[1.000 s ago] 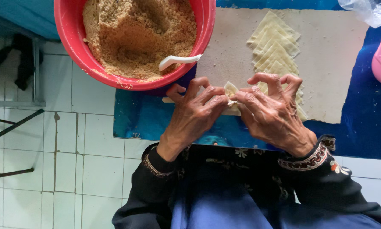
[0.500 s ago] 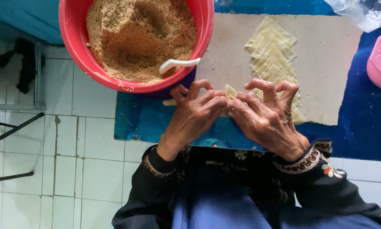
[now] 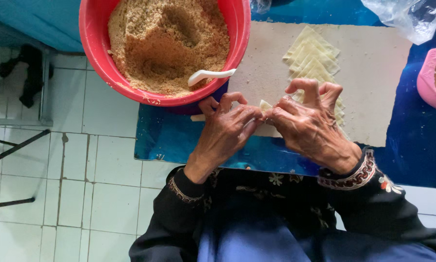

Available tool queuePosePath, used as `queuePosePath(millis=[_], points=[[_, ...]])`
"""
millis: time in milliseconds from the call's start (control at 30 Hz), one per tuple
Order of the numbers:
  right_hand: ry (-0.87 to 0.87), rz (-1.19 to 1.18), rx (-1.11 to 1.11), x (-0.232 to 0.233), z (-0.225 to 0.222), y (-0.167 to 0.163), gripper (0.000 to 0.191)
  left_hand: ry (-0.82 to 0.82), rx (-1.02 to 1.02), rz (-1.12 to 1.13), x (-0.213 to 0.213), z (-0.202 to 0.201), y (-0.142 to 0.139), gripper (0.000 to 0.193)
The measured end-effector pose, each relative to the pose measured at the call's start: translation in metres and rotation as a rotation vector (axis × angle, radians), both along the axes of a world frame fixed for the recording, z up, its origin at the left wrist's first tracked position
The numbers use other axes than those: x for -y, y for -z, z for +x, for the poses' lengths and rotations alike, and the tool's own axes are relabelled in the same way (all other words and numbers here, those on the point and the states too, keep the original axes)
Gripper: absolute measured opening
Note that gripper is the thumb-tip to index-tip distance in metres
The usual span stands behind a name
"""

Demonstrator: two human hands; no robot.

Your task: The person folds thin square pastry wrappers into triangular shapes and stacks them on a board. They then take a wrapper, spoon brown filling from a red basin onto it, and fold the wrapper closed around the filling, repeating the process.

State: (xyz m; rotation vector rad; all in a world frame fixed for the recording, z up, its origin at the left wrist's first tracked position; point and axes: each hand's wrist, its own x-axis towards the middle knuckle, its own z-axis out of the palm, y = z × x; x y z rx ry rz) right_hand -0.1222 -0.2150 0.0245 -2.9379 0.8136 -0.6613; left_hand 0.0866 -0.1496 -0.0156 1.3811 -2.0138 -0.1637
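Left hand: the left hand (image 3: 224,131) curls its fingers inward and pinches the near edge of a pale dough wrapper (image 3: 264,105) between thumb and fingertips.
Right hand: the right hand (image 3: 309,125) meets it from the other side, thumb and forefinger pinched on the same wrapper, the other fingers arched above it.
Wrapper: only a small pale corner shows between the two sets of fingertips, just above the knuckles; the rest is hidden by the hands. It is held over the near edge of the board.
Board: a pale rectangular board (image 3: 378,87) lies on a blue tabletop (image 3: 169,140).
Stack: a fanned pile of square wrappers (image 3: 313,57) lies on the board, just beyond the right hand, partly covered by its fingers.
Bowl: a red basin (image 3: 97,58) of brown crumbly filling (image 3: 164,43) stands just beyond the left hand, with a white spoon (image 3: 209,75) lying at its near rim.
Edges: a pink bowl (image 3: 430,82) sits at the right, a clear plastic bag (image 3: 412,17) at the top right.
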Motion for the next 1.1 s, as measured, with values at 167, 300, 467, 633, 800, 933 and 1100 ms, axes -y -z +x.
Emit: queuePosePath(millis=[167, 300, 467, 633, 800, 933, 1100], points=[[-0.014, 0.121, -0.020, 0.016, 0.001, 0.005, 0.015, -0.017, 0.009, -0.037, -0.002, 0.000, -0.003, 0.021], [-0.044, 0.099, 0.023, 0.021, -0.001, 0.006, 0.015, -0.017, -0.014, -0.063, -0.001, -0.002, -0.005, 0.021], [-0.006, 0.152, 0.029, 0.019, 0.001, 0.008, 0.018, -0.022, -0.044, -0.003, -0.001, -0.003, -0.005, 0.020], [-0.001, 0.101, 0.042, 0.011, 0.002, 0.002, 0.012, -0.049, -0.036, -0.008, 0.000, -0.005, -0.004, 0.013], [-0.032, 0.056, 0.041, 0.001, 0.000, -0.007, 0.015, -0.059, -0.033, 0.001, 0.001, -0.006, -0.008, 0.017], [-0.015, 0.066, 0.008, 0.006, 0.004, -0.007, 0.006, -0.041, 0.039, -0.033, -0.003, -0.006, -0.014, 0.016], [-0.025, 0.272, -0.018, 0.027, 0.005, -0.004, 0.005, -0.031, 0.021, -0.095, -0.003, -0.007, -0.014, 0.019]])
